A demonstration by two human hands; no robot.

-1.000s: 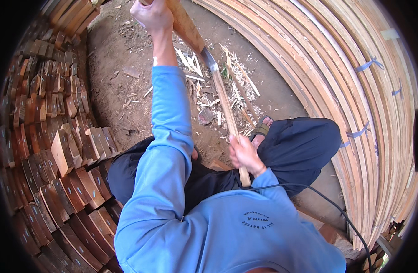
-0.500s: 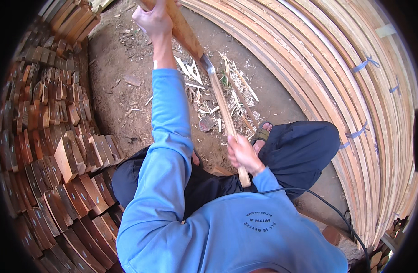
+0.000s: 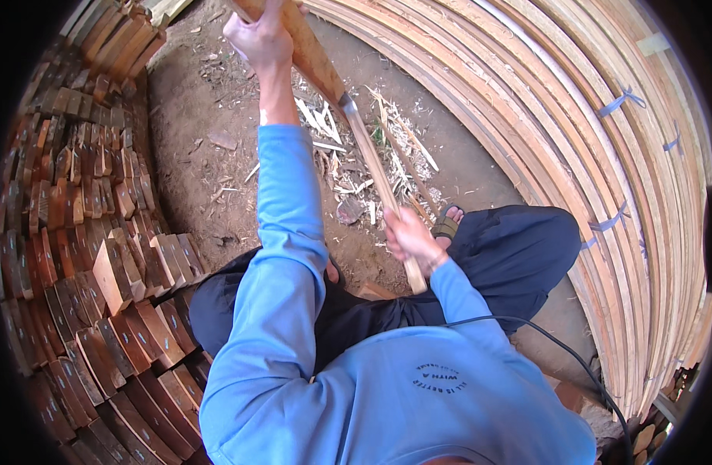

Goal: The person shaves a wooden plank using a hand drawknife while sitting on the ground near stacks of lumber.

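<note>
My left hand [image 3: 263,39] is closed round a broad, tan wooden piece [image 3: 313,58] that slants from the top edge toward the middle. My right hand [image 3: 414,236] wraps round the lower part of a long, pale wooden-handled tool [image 3: 375,155], whose butt end lies over my lap. A short stretch of grey metal [image 3: 347,101] shows where the handle meets the wooden piece. The rest of the metal is hidden, so its kind cannot be told. Both of my arms are in blue sleeves, the left one stretched far forward.
Wood shavings and splinters [image 3: 317,120] lie on the dirt floor. Stacked cut boards [image 3: 84,294] rise on the left. Long planks tied with bluish strips [image 3: 518,101] curve along the right. A black cable [image 3: 557,341] runs from my right side toward the lower right.
My right hand and the wooden-handled tool have moved slightly forward, so less of the grey metal shows. My left hand and the broad wooden piece have barely moved.
</note>
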